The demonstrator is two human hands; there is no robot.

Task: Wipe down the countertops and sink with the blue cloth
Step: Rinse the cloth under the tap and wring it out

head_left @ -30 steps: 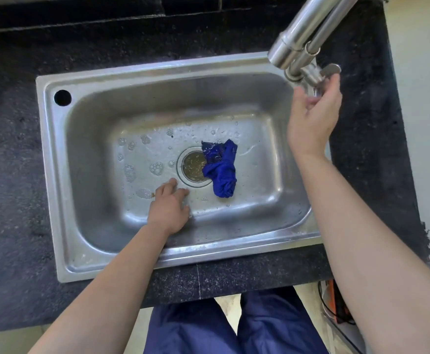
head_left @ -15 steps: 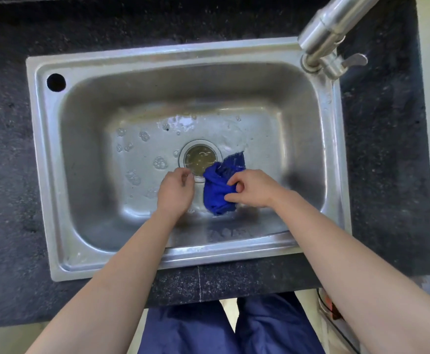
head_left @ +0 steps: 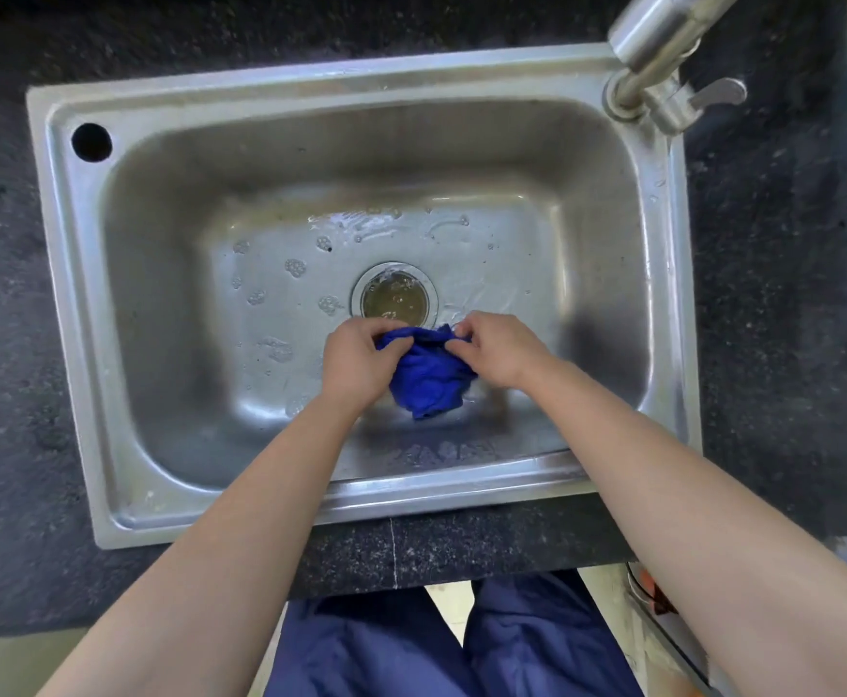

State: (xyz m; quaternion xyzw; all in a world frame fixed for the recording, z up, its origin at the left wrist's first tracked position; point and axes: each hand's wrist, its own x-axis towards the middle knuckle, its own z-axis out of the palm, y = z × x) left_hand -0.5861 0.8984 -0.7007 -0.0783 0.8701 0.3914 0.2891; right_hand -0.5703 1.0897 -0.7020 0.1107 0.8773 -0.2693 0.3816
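Note:
The wet blue cloth (head_left: pixel 429 379) hangs bunched up just in front of the drain (head_left: pixel 394 296), over the floor of the steel sink (head_left: pixel 170 304). My left hand (head_left: pixel 358 362) grips its upper left edge. My right hand (head_left: pixel 494 350) pinches its upper right edge. Both hands are inside the basin. Soap bubbles and water lie on the sink floor to the left of the drain. The dark speckled countertop (head_left: pixel 4 344) surrounds the sink.
A steel faucet (head_left: pixel 663 37) with a lever handle (head_left: pixel 718 93) stands at the sink's back right corner, its spout reaching toward the camera. A round hole (head_left: pixel 91 142) sits in the rim's back left corner. My legs in blue trousers show below the counter edge.
My right hand left the faucet handle and came down onto the cloth. My left hand moved right and took hold of it too; the cloth now lies a little nearer the front wall.

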